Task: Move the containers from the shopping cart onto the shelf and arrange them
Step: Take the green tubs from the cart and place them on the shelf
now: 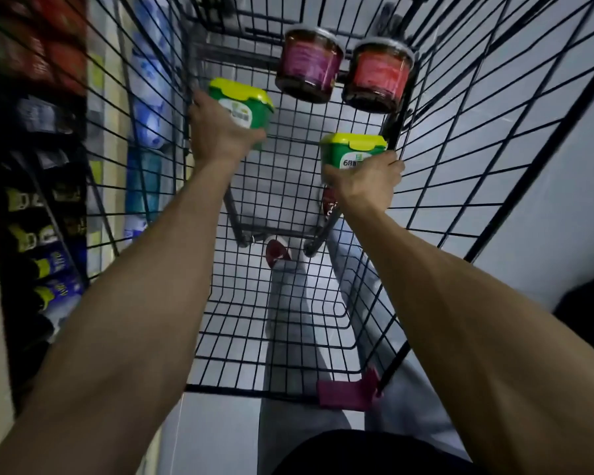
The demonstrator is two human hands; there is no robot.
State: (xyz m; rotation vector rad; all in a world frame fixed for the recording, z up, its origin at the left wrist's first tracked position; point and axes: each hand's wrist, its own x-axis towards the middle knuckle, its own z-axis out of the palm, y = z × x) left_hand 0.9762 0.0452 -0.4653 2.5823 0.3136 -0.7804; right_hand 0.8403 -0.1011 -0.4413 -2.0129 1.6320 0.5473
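So there are four containers in the shopping cart (460,132), all up in the top half of the frame. Two are squarish green tubs with yellow-green snap lids and a white label patch on the side. The other two are round clear jars with dark stuff inside and pale lids: the purple-label jar (307,65) and the red-label jar (378,75) sit side by side at the top centre, near the far end of the basket.

The left tub (246,104) is at upper centre-left, close to the cart's left wire wall. The left hand (220,128) grips it from the near side, with the thumb along its lower edge and the fingers wrapped round the left side. The right tub (352,152) is lower and further right, just below the red-label jar and beside the right wall. The right hand (367,183) holds it the same way, fingers curled round its right side and covering the bottom of the label. Can't tell if either tub is touching the wire floor.

The shelf (31,166) runs down the left edge, packed with dark packets.
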